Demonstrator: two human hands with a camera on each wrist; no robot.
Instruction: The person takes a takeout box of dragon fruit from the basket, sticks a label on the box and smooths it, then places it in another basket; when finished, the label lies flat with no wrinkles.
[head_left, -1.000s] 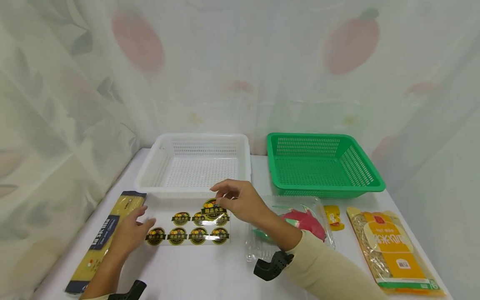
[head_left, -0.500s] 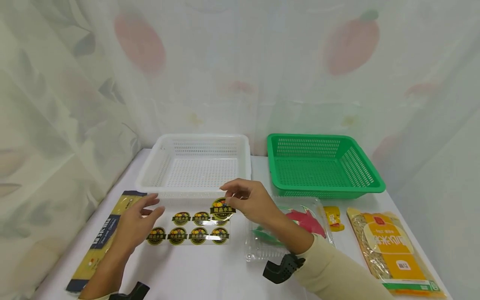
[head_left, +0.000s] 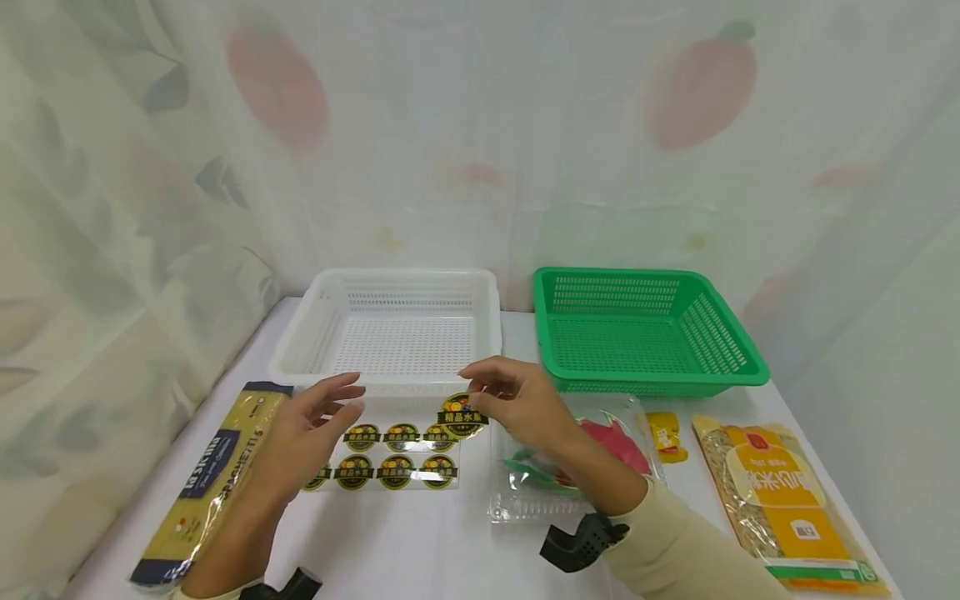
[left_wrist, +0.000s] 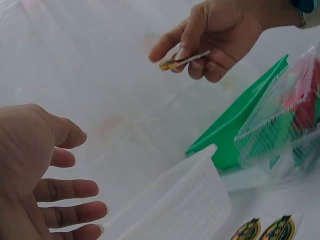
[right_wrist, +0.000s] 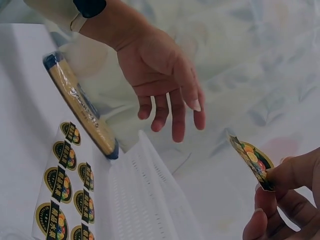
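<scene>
My right hand [head_left: 525, 404] pinches a round black-and-gold fruit sticker [head_left: 459, 417] between thumb and fingers, raised above the table. The right wrist view shows the same sticker [right_wrist: 252, 160] held at its edge and slightly bent. My left hand [head_left: 311, 425] is in the air left of it, fingers loosely spread, holding nothing. Below both hands lies a clear sheet of stickers [head_left: 375, 455] in two rows, its left end partly hidden by my left hand. Under my right forearm, a clear plastic clamshell box [head_left: 517, 507] contains a pink-and-green dragon fruit [head_left: 611, 442].
Behind the sheet stands a white basket [head_left: 386, 379], with a green basket [head_left: 660, 387] to its right. A spaghetti pack [head_left: 213, 475] lies at the left edge. At right are a small yellow packet [head_left: 667, 437] and a large yellow-labelled bag [head_left: 787, 500].
My right hand has carried the pinched sticker to the right, away from the sheet. My left hand has moved right and up from beside the spaghetti pack, over the sheet's left end.
</scene>
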